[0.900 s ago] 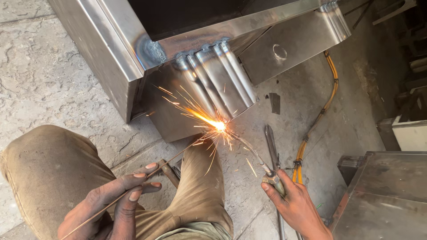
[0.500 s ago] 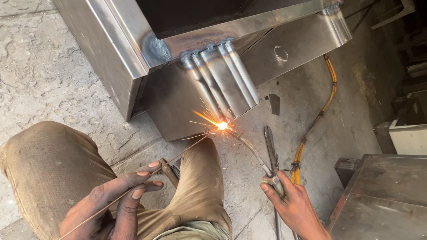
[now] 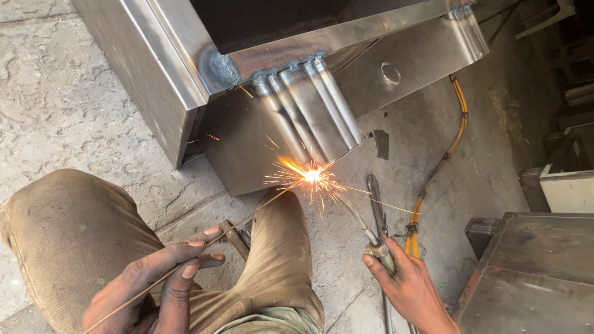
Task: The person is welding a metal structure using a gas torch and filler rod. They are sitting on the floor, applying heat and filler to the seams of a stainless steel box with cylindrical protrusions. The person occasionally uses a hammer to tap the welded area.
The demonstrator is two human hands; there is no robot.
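The left hand (image 3: 162,281) pinches a thin filler rod (image 3: 204,247) between its fingers, the rod's tip reaching the sparking joint. The right hand (image 3: 408,287) is closed around a welding torch (image 3: 365,226), whose tip meets the lower edge of the ribbed steel box (image 3: 297,111) standing on the concrete floor (image 3: 55,111).

Pliers (image 3: 376,204), orange hose (image 3: 442,164), perhaps a grey box (image 3: 566,185).

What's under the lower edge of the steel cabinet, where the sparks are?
Under the steel cabinet lies cracked concrete floor. At the sparks the filler rod from the left hand meets the torch held by the right hand. Glare hides the joint itself.
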